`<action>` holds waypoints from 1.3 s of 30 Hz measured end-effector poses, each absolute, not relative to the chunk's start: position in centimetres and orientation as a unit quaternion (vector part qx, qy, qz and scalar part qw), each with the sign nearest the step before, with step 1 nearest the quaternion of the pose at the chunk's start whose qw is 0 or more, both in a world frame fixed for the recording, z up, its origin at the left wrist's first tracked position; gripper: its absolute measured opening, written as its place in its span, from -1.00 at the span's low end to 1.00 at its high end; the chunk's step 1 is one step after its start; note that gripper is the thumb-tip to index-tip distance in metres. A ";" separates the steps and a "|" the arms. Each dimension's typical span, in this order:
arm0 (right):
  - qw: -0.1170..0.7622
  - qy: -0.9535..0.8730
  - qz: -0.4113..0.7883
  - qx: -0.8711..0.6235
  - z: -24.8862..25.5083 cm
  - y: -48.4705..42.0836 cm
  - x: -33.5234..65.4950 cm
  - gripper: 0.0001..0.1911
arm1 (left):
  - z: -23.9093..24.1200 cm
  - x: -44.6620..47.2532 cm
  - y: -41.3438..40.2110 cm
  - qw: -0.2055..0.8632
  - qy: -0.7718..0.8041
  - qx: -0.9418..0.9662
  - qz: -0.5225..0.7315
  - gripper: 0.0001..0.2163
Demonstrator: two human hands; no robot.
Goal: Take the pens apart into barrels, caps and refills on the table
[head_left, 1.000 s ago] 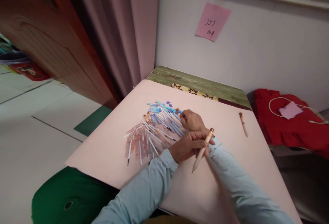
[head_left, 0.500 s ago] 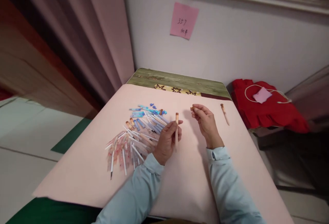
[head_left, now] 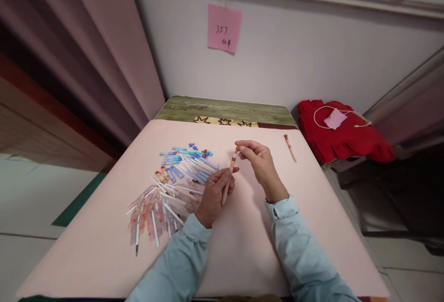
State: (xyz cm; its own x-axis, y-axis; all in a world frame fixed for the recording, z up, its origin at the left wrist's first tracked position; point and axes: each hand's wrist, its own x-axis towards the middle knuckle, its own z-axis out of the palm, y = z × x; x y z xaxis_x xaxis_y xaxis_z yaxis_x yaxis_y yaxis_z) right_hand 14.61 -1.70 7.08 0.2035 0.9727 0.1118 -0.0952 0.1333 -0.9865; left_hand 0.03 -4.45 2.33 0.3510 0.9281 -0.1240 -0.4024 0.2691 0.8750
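Observation:
Between the fingers of my left hand (head_left: 215,194) a light beige pen barrel (head_left: 232,165) with a brown collar stands tilted, its top end upward. My right hand (head_left: 258,165) pinches a small brown pen topper (head_left: 237,148) right at that top end. A short white piece shows between topper and barrel. To the left of my hands lies a heap of pen parts: white refills (head_left: 155,228), blue barrels (head_left: 176,171), several blue toppers (head_left: 194,147) and clear pinkish sleeves (head_left: 144,215). A whole beige pen with a brown top (head_left: 290,148) lies apart at the right.
A pale pink cloth covers the table (head_left: 243,255), with a green wood-patterned strip (head_left: 225,108) at its far edge. Behind stands a white wall with a pink note (head_left: 224,29). Red fabric (head_left: 350,142) with a white cord is off to the right, a curtain (head_left: 114,38) at the left.
My right hand has brought the brown topper leftward onto the top end of the pen barrel. The barrel in my left hand has tilted. The view has shifted slightly to the right.

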 end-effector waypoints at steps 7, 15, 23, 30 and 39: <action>0.600 -0.454 0.441 -0.489 6.9 -1.7 14.5 -0.75 | 2.4 0.1 -4.5 0.732 0.328 0.385 0.458 -0.68; 0.621 -0.435 0.436 -0.485 7.0 -1.6 14.6 -0.78 | 2.4 0.0 -4.6 0.736 0.316 0.378 0.465 -0.70; 0.598 -0.462 0.443 -0.483 6.9 -1.8 14.6 -0.77 | 2.3 0.1 -4.5 0.737 0.315 0.378 0.462 -0.69; 0.584 -0.485 0.444 -0.477 7.0 -1.8 15.0 -0.77 | 2.5 0.0 -4.5 0.748 0.305 0.370 0.459 -0.70; 0.558 -0.505 0.477 -0.454 7.8 -2.2 15.4 -0.78 | 2.3 -0.1 -4.4 0.785 0.268 0.352 0.434 -0.70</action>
State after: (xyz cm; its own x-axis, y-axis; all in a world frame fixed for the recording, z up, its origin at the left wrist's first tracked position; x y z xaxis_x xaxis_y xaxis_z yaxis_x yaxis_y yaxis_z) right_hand 15.41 -2.21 7.84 0.0355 0.9908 0.1307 -0.0733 0.1330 -0.9884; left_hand -0.15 -4.45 2.26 0.4798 0.8698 -0.1152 -0.4931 0.3759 0.7845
